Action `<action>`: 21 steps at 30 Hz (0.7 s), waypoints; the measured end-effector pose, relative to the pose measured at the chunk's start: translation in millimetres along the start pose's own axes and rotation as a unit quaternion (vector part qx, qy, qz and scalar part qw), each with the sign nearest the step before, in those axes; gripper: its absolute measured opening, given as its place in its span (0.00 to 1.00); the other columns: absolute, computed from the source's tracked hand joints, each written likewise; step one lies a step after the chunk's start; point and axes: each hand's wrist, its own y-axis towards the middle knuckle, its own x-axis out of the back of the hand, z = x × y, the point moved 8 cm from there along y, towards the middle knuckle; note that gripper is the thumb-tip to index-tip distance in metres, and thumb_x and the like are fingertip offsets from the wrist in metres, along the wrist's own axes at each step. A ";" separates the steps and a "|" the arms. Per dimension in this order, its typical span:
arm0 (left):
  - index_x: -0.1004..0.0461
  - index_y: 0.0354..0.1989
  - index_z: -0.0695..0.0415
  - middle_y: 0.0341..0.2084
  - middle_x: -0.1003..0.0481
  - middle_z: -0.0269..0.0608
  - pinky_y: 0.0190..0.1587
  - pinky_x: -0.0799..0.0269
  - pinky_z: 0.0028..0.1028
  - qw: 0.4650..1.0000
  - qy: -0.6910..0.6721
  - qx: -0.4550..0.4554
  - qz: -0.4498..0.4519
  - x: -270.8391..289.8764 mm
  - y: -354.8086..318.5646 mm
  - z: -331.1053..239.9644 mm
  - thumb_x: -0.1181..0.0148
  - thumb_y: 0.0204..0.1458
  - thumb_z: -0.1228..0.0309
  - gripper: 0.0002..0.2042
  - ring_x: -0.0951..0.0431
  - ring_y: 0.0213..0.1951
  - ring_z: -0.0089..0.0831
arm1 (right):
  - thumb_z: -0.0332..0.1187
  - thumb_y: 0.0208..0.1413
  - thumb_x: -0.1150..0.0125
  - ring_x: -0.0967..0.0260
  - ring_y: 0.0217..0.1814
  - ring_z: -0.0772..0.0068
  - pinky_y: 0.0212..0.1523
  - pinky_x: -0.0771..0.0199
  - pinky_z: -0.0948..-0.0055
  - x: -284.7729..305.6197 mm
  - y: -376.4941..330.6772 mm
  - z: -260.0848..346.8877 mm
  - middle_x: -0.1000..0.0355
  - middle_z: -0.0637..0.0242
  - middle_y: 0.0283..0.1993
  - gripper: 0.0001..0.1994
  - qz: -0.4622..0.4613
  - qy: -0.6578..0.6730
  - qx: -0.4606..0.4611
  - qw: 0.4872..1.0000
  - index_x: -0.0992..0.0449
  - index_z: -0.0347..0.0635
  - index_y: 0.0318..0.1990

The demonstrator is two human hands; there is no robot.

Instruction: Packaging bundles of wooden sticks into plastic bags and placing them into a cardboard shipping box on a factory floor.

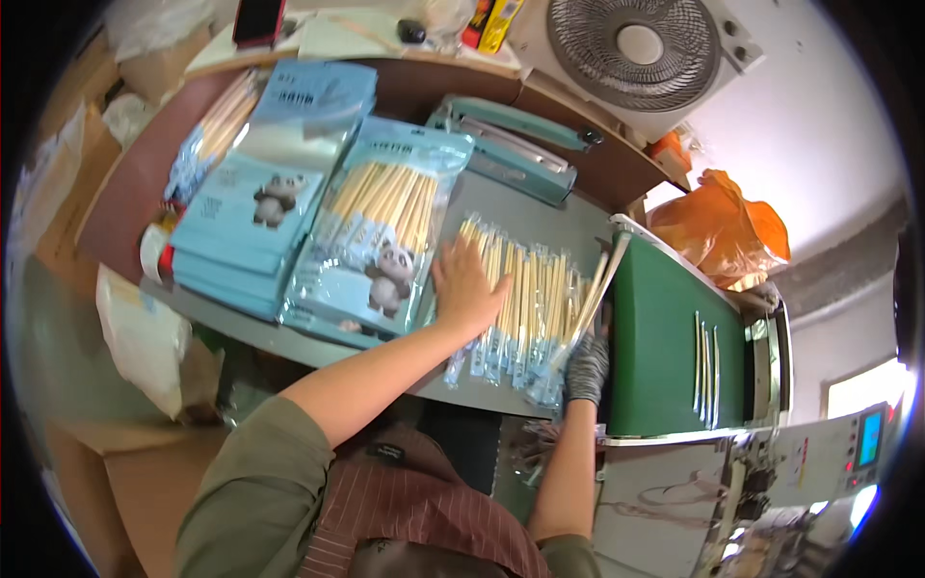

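Note:
A row of disposable chopsticks in clear and blue wrappers lies on the grey tabletop. My bare left hand rests on its left end, palm down, with fingers and thumb apart. At the right side of the row is my right hand in a grey striped glove. A few chopsticks slant beside it at a different angle from the others; its fingers are mostly hidden, so I cannot make out a grip. Left of my left hand lies a clear-fronted blue panda bag filled with chopsticks.
Blue panda bags are stacked at the left. A teal bag sealer stands at the back. To the right, a green conveyor belt carries several wrapped sticks. Beyond are an orange bag, a fan and a control panel.

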 end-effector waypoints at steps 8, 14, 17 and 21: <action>0.54 0.61 0.59 0.62 0.57 0.51 0.60 0.63 0.50 0.998 -0.021 -0.054 0.003 -7.2 -20.1 -24.9 0.45 0.43 0.51 0.40 0.60 0.62 0.55 | 0.27 0.51 0.50 0.35 0.49 0.65 0.53 0.38 0.69 80.0 20.5 88.8 0.32 0.62 0.48 0.16 0.128 -0.050 0.161 0.977 0.33 0.41 0.49; 0.48 0.60 0.58 0.61 0.55 0.47 0.59 0.61 0.54 0.991 -0.026 -0.120 0.059 -9.6 -29.1 -53.6 0.43 0.42 0.53 0.37 0.59 0.62 0.53 | 0.53 0.54 0.54 0.43 0.58 0.60 0.57 0.45 0.69 301.5 68.6 -238.2 0.41 0.55 0.58 0.32 -0.127 -0.208 -0.165 0.956 0.45 0.42 0.60; 0.42 0.57 0.58 0.61 0.52 0.46 0.59 0.61 0.56 0.991 -0.008 -0.130 0.035 -1.0 -22.6 -55.9 0.45 0.44 0.52 0.33 0.58 0.63 0.50 | 0.45 0.57 0.54 0.40 0.53 0.65 0.55 0.43 0.70 216.2 60.4 -165.0 0.38 0.56 0.54 0.23 -0.015 -0.056 -0.046 0.997 0.39 0.41 0.57; 0.34 0.51 0.59 0.56 0.44 0.47 0.59 0.61 0.56 0.969 -0.018 -0.246 -0.024 6.4 -0.2 -73.0 0.49 0.48 0.53 0.26 0.54 0.62 0.46 | 0.36 0.59 0.56 0.40 0.54 0.61 0.57 0.44 0.70 121.3 -6.2 25.6 0.37 0.53 0.54 0.21 0.047 -0.104 0.019 0.993 0.40 0.36 0.56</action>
